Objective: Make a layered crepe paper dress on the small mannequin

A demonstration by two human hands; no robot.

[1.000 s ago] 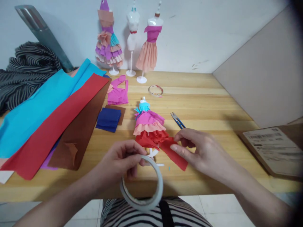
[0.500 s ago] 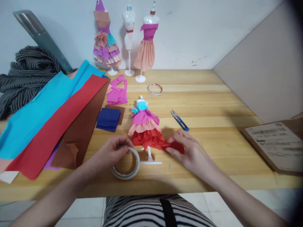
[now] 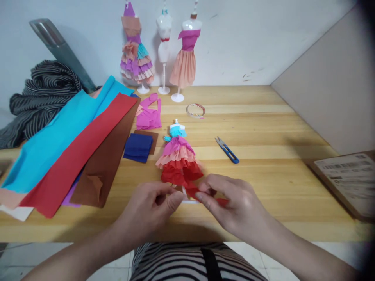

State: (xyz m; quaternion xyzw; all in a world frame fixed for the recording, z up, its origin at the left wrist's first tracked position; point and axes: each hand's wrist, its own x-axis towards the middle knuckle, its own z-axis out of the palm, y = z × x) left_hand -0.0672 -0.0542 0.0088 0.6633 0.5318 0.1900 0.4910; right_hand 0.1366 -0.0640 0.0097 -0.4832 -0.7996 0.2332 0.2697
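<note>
A small dress form (image 3: 177, 127) stands at the middle of the table. It wears a turquoise top and a layered skirt (image 3: 175, 150) in magenta, peach and red. My right hand (image 3: 231, 199) pinches a red crepe paper strip (image 3: 191, 190) that trails from the red bottom layer, and a loose end shows beneath the palm. Close to the white base of the stand, my left hand (image 3: 155, 207) has thumb and forefinger together. What those fingertips hold, if anything, is too small to make out. The roll of tape seen earlier is out of sight.
Blue thread snips (image 3: 227, 150) lie to the right, with a clear ring (image 3: 195, 111) behind. Crepe paper sheets (image 3: 79, 152), navy squares (image 3: 138, 147) and magenta scraps (image 3: 149, 115) lie left. Three dress forms (image 3: 164, 50) stand at the wall. A cardboard box (image 3: 345, 187) sits far right.
The tape roll that hung from my left hand no longer shows. Both hands have come closer together below the skirt, and the red strip now slants down towards the stand's base.
</note>
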